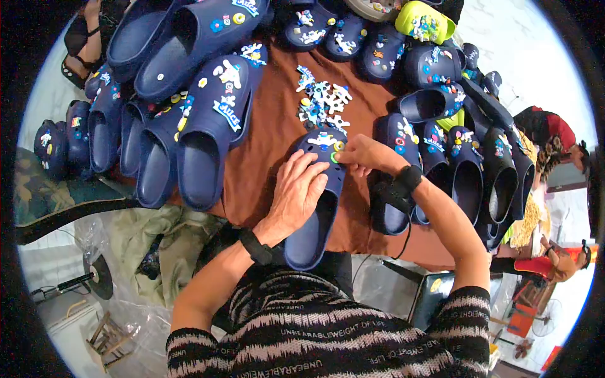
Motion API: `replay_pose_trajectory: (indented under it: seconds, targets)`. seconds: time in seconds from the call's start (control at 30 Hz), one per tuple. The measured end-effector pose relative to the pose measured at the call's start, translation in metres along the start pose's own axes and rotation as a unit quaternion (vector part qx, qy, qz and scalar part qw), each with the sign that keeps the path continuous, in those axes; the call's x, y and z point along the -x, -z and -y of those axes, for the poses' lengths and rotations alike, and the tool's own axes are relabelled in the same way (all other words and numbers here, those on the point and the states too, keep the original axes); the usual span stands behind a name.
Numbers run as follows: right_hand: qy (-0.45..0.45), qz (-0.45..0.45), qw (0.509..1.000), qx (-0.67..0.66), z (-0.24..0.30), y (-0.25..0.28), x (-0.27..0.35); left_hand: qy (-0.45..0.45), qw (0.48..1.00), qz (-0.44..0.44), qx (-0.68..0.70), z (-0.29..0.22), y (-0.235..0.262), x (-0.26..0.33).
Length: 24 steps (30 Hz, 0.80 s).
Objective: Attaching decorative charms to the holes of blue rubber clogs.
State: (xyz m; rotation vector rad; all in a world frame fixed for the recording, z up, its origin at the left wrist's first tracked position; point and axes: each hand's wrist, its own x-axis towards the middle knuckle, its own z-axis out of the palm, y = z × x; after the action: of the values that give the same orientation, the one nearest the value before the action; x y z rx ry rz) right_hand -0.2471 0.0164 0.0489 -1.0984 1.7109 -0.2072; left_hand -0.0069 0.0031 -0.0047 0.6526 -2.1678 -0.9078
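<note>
Left side of the brown-clothed tabletop [265, 179]: a group of navy clogs [211, 129] stands close together, several bearing charms on the upper. Left hand [295, 190]: wears a black wristband [255, 247] and lies back upward across the upper of a single navy clog [320, 208]; the grip is unclosed, fingers extended and slightly bent, in contact with the surface. This clog is at the near edge of the tabletop, toe pointing away from the person, heel overhanging the edge. A white figure charm [324, 137] sits near its toe. Just beyond the toe lies a loose pile of white, blue and yellow charms [323, 101]. Right hand [367, 154]: fingers curled in, tips touching a green ring charm [334, 157] on the clog's upper; whether the grip pinches it or merely presses cannot be determined. Farther right, a row of decorated navy clogs [465, 170] stands near the right forearm.
</note>
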Motion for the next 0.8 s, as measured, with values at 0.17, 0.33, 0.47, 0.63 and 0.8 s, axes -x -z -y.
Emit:
replay_pose_trajectory:
  seconds: [0.17, 0.33, 0.47, 0.63, 0.8]
  targets:
    - [0.032, 0.002, 0.998, 0.060, 0.003, 0.013, 0.002, 0.004, 1.000, -0.007, 0.001, 0.002, 0.003, 0.004]
    - [0.121, -0.236, 0.950, 0.167, -0.026, 0.038, -0.046, 0.018, 0.999, 0.028, 0.007, -0.002, 0.002, 0.001]
    - [0.200, -0.238, 0.934, 0.174, -0.023, 0.028, -0.075, 0.034, 0.999, 0.026, 0.002, -0.003, 0.004, 0.003]
    - [0.190, -0.240, 0.932, 0.193, -0.025, 0.031, -0.080, 0.033, 0.999, 0.031, -0.002, -0.003, 0.004, 0.002]
    - [0.173, -0.287, 0.917, 0.218, -0.023, 0.027, -0.083, 0.016, 1.000, 0.010, 0.011, -0.001, 0.004, 0.003]
